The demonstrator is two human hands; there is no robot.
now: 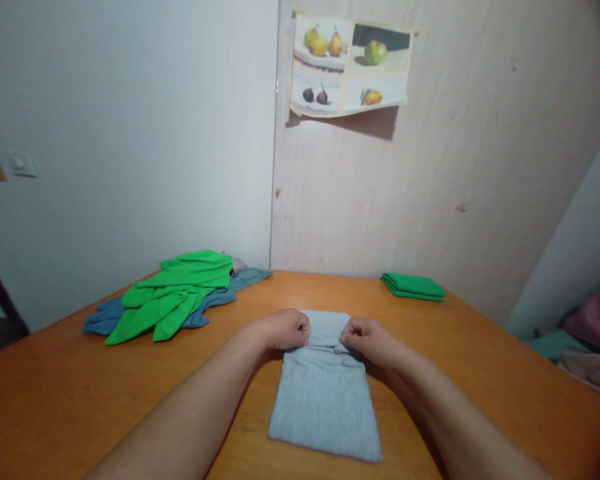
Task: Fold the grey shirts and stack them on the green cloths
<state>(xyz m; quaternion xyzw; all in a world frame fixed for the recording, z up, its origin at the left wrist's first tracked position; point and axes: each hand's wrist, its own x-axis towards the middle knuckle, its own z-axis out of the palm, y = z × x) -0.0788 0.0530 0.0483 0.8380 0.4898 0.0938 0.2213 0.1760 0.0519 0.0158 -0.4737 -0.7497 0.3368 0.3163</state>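
A light grey garment (325, 403), folded into a long narrow strip, lies on the wooden table in front of me. Its far part (325, 328) is turned over, and a crease runs across between my hands. My left hand (291, 329) is closed in a pinch on the strip's left edge near the far end. On the opposite edge, my right hand (363, 338) pinches the fabric with thumb and fingers. Both hands rest low, close to the tabletop. The garment's exact kind does not show in this folded state.
A loose heap of bright green cloth (180, 293) over blue cloth (103, 317) lies at the back left, with a striped piece (237, 264) behind. A neatly folded green cloth (413, 287) sits at the back right of the orange-brown table (220, 373). Walls stand behind.
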